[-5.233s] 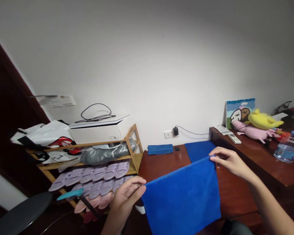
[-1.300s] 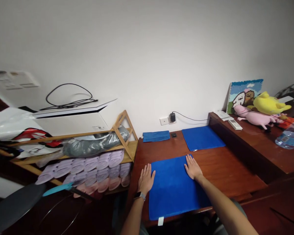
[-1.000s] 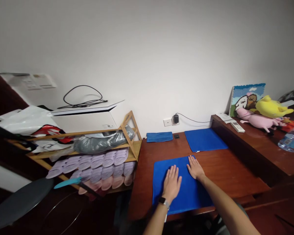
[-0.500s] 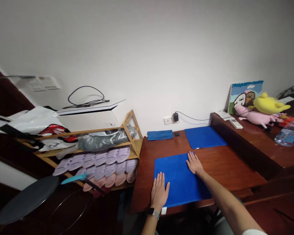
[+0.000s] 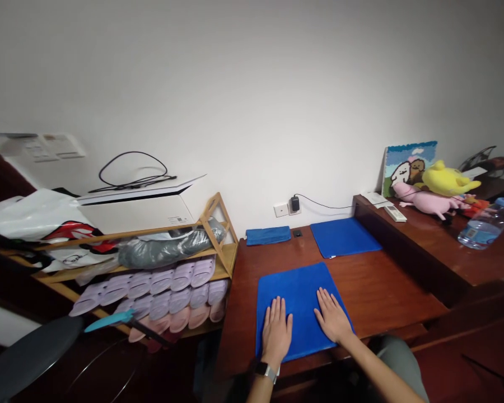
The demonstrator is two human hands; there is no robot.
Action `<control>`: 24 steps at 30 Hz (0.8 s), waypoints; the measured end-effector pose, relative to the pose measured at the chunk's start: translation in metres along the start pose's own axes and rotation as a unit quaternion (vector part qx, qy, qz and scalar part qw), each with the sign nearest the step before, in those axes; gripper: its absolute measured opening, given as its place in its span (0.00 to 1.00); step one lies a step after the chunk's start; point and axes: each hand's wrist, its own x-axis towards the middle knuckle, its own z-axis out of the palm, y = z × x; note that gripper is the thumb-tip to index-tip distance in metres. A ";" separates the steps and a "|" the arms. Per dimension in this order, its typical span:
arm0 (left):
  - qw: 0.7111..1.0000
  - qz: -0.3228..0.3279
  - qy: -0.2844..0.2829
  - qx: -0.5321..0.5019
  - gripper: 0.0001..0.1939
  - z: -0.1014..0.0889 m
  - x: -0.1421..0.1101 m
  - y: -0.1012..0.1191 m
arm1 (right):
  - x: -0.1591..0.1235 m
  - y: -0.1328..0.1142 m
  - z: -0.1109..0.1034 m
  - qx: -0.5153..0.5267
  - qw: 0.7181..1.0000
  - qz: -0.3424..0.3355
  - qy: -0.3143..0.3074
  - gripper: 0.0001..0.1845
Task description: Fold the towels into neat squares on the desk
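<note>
A blue cloth (image 5: 300, 291) lies spread flat on the brown wooden desk (image 5: 386, 291), near its front edge. My left hand (image 5: 277, 330) rests flat on the cloth's left part, palm down, with a watch on the wrist. On the right part of the same cloth lies my right hand (image 5: 332, 318), palm down with the fingers stretched out. Behind it, close to the wall, another blue cloth (image 5: 344, 237) is laid out flat. A folded blue cloth (image 5: 267, 235) sits at the desk's back left.
Left of the desk stands a wooden rack (image 5: 231, 257) with slippers (image 5: 182, 277), a white box (image 5: 138, 215) and bags. On the raised right side are a water bottle (image 5: 485, 226), plush toys (image 5: 428, 201) and a remote (image 5: 395, 213). A charger (image 5: 294, 203) is plugged into the wall.
My right hand has slid toward me over the cloth, from its far right corner to its right middle. My left hand stays flat on the cloth. The view has shifted slightly.
</note>
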 end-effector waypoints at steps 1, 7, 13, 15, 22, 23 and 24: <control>1.000 0.024 -0.002 -0.011 0.31 0.001 0.005 0.014 | 0.002 0.000 -0.001 0.001 1.000 -0.001 -0.002 0.41; 0.991 0.106 -0.057 -0.053 0.31 0.008 0.024 0.065 | 0.001 0.003 0.002 0.001 1.000 -0.013 -0.009 0.38; 0.999 -0.007 -0.031 0.016 0.34 0.005 -0.007 -0.027 | 0.001 0.006 0.004 0.011 1.000 -0.013 0.009 0.40; 0.997 -0.057 -0.024 0.037 0.35 0.001 -0.019 -0.058 | 0.001 0.005 0.004 0.011 1.000 -0.012 0.009 0.40; 0.996 -0.076 0.001 0.056 0.34 -0.008 -0.028 -0.072 | 0.001 0.010 -0.001 -0.004 1.000 -0.004 0.025 0.40; 0.996 -0.067 0.014 0.052 0.34 -0.009 -0.025 -0.065 | 0.002 0.012 -0.002 -0.008 0.999 -0.001 0.031 0.40; 0.997 -0.055 0.025 0.045 0.33 -0.011 -0.021 -0.056 | 0.002 0.014 -0.002 -0.013 0.999 0.002 0.034 0.40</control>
